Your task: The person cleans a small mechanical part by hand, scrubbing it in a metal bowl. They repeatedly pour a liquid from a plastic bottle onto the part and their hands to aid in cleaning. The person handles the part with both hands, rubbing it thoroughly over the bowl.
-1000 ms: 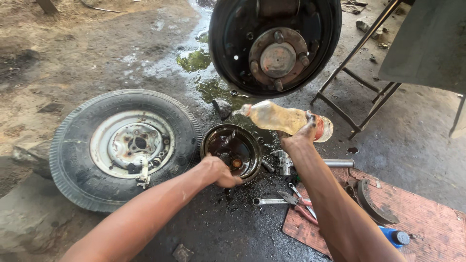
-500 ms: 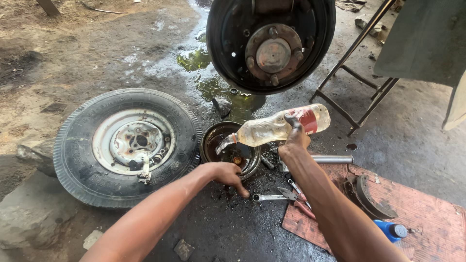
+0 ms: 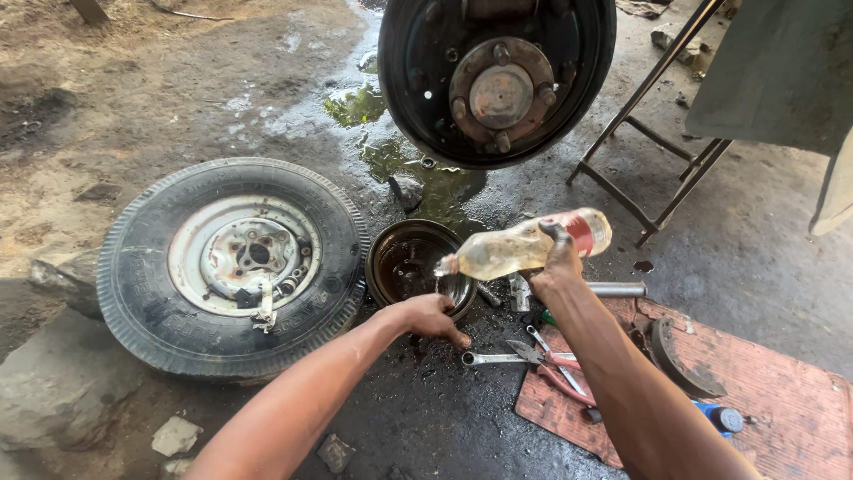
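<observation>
Right hand [image 3: 558,267] grips tilted bottle [image 3: 524,246] over drum [image 3: 410,262]; left hand [image 3: 433,316] holds its rim.

Bright daylight upper left, shaded right, sharp, edges slightly bowed.

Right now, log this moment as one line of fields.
left hand: on rim of brake drum | right hand: holds plastic bottle tipped, mouth over drum | nearby: wheel, wrench, pliers

tyre on rim [image 3: 233,267] | spanner [image 3: 498,358] | pliers [image 3: 553,364] | red mat [image 3: 782,400]
</observation>
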